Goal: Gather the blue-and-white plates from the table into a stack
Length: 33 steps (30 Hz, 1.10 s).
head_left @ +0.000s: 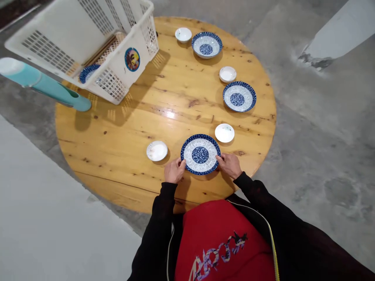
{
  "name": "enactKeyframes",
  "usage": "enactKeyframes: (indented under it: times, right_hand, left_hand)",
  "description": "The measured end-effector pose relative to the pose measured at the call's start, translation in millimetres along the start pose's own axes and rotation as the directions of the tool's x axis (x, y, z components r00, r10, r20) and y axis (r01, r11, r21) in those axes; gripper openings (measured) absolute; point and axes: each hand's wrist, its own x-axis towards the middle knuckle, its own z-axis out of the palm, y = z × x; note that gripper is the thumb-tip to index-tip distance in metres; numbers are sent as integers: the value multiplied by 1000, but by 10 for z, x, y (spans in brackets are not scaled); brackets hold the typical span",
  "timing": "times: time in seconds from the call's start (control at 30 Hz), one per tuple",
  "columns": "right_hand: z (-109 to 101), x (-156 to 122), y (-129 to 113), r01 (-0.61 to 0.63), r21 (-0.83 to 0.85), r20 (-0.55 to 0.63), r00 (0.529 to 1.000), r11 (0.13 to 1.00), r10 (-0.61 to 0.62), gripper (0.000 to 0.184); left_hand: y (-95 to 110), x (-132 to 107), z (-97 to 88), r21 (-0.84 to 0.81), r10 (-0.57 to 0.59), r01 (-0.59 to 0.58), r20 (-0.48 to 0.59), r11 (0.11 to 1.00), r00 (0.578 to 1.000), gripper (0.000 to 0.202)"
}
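**Both hands on the near plate**

Your left hand (174, 170) grips the left rim of the plate (200, 154), and your right hand (229, 164) grips its right rim, fingers curled over the edge on both sides. The plate lies flat on the round wooden surface (175, 101), close to the near edge, right in front of you.

A small white dish (157, 151) sits just left of the plate, and another dish (224, 133) lies just beyond it to the right. Two more blue plates (239, 96) (206, 44) lie along the right and far edges, each with a white dish (227, 74) (183, 34) near it. A white crate (88, 43) stands tilted at the far left edge, with a blue plate (88, 72) showing through its side.
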Motion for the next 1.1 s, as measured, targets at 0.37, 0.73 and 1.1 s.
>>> enactKeyframes:
  times: [0.37, 0.73, 1.1]
  right_hand:
    - [44, 105, -3, -78, 147, -10, 997, 986, 81, 31]
    - [128, 242, 120, -51, 667, 121, 992, 743, -41, 13]
    - [3, -196, 767, 148, 482, 195, 942, 864, -271, 10]
  left_hand:
    - [-22, 78, 60, -11, -64, 64, -42, 998, 997, 29]
    - [76, 52, 332, -526, -105, 58, -59, 848, 993, 33]
    - [523, -943, 852, -532, -327, 291, 29, 795, 945, 39]
